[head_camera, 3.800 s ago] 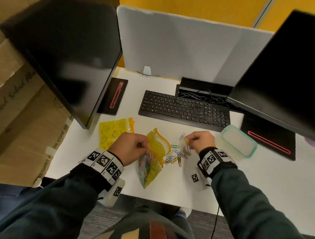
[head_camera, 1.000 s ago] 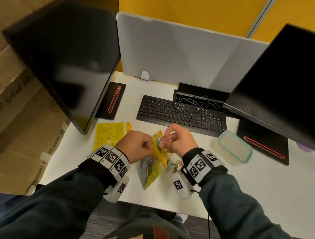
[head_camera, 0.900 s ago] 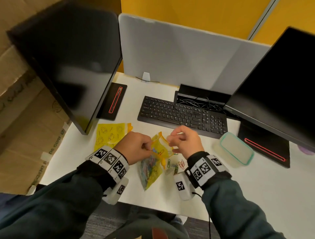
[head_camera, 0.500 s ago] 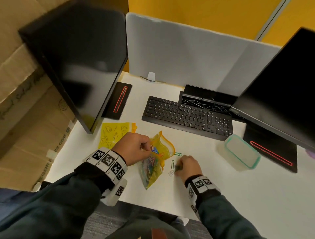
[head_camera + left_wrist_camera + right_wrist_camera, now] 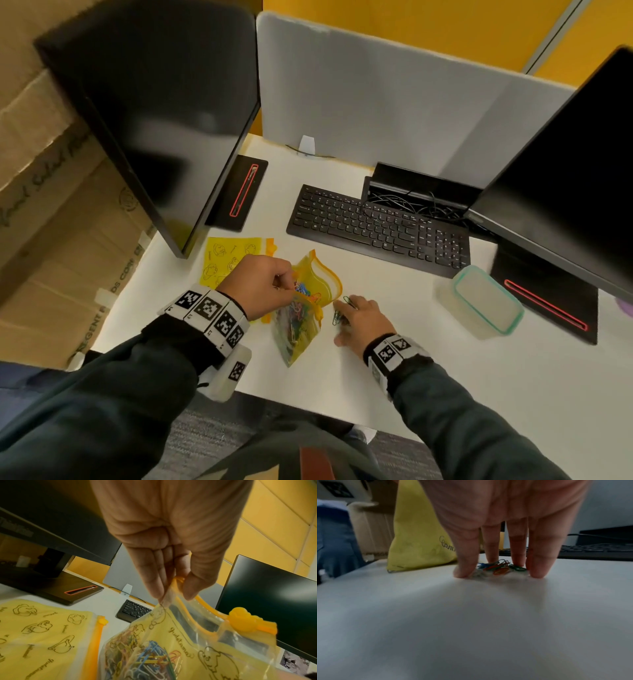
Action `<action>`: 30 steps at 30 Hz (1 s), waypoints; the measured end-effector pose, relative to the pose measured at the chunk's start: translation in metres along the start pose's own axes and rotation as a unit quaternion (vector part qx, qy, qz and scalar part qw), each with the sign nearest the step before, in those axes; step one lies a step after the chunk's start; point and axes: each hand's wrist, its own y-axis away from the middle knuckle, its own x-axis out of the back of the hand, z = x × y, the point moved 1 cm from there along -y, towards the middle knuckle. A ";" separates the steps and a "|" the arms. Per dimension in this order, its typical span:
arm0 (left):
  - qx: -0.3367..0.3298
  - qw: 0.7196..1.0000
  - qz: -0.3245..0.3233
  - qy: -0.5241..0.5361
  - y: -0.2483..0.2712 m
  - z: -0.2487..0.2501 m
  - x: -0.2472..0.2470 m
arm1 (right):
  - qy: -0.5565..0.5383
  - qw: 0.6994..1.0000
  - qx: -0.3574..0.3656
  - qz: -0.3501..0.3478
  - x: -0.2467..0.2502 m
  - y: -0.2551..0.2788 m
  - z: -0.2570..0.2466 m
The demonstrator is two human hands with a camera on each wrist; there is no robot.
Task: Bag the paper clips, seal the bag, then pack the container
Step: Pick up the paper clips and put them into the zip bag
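A yellow printed zip bag [image 5: 301, 329] stands on the white desk [image 5: 394, 359] with its mouth gaping. My left hand [image 5: 287, 286] pinches the bag's orange rim [image 5: 178, 582] and holds it up. Several coloured paper clips [image 5: 145, 660] lie inside the bag; its slider [image 5: 240, 620] sits at the far end of the zip. Just right of the bag, my right hand [image 5: 346, 310] is down on the desk, straight fingertips [image 5: 537, 573] planted around a small pile of loose paper clips [image 5: 500, 568]. The teal-rimmed container [image 5: 486, 301] sits further right.
A second yellow bag [image 5: 229, 260] lies flat behind my left hand. A black keyboard [image 5: 376, 229] runs across the back of the desk. Two monitors on black bases [image 5: 239, 192] overhang the left and right sides. Cardboard boxes [image 5: 51, 205] stand to the left.
My right hand left the bag's mouth and dropped onto the loose clips beside the bag. Far fewer clips lie on the desk than before. My left hand kept its pinch.
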 end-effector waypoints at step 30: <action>-0.015 1.000 -0.010 0.004 -0.002 0.010 -0.007 | -0.493 0.835 -0.133 0.207 0.042 0.033 0.033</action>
